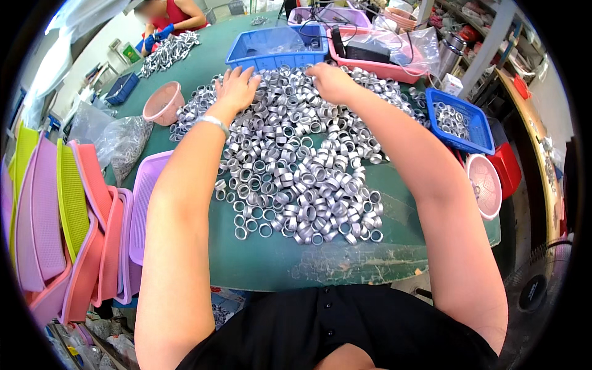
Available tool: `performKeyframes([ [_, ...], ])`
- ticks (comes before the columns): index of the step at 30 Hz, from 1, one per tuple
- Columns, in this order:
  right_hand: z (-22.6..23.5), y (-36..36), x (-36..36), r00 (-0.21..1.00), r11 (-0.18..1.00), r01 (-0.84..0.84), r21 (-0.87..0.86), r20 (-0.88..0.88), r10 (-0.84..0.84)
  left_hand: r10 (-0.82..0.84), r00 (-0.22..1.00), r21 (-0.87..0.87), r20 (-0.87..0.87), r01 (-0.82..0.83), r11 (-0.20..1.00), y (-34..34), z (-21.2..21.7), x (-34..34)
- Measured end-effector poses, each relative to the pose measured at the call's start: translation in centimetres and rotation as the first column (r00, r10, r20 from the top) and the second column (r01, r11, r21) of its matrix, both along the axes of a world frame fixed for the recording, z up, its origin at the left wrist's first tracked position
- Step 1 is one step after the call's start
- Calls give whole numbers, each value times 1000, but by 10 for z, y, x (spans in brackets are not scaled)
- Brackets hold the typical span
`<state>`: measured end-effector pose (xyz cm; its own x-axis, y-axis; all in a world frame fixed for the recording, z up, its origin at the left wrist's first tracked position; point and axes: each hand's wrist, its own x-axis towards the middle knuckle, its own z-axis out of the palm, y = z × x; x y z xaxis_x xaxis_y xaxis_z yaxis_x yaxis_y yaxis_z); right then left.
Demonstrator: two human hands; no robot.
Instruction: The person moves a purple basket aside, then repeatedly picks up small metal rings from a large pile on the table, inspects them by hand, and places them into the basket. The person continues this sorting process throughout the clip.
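A wide heap of short silver metal rings spreads over the green table. At its far left side my left hand lies on the rings, palm down with fingers spread. My right hand is at the far middle of the heap, its fingers curled together over the rings. Whatever those fingers hold, if anything, is hidden under the hand. Both arms reach across the table, and a pale bracelet circles my left wrist. Some rings lie loose at the near edge of the heap.
Behind the heap stand a blue basin and a pink basin. A blue basket of rings and a pink bowl sit right. Stacked coloured baskets crowd the left. A blue-gloved person works beyond, beside metal parts.
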<state>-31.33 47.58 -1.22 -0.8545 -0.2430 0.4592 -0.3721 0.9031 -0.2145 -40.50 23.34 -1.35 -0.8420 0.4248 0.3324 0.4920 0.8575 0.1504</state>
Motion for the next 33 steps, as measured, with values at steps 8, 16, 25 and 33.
performKeyframes([
  [8, -7, -18, -98, 973, 998, 64, 30, 220, -69, 12, 969, -212, 246, 42, 976, 28, -15, -58],
  [16, -28, -39, -91, 937, 950, 234, 206, 213, -276, 69, 965, -346, 253, 24, 938, 43, -14, -58],
  [25, -17, -47, -76, 922, 954, 237, 182, 267, -280, 83, 987, -342, 136, -32, 939, 40, -16, -52],
  [33, -21, -47, -72, 922, 959, 248, 136, 271, -277, -17, 983, -309, 182, 74, 948, 43, -32, -73],
])
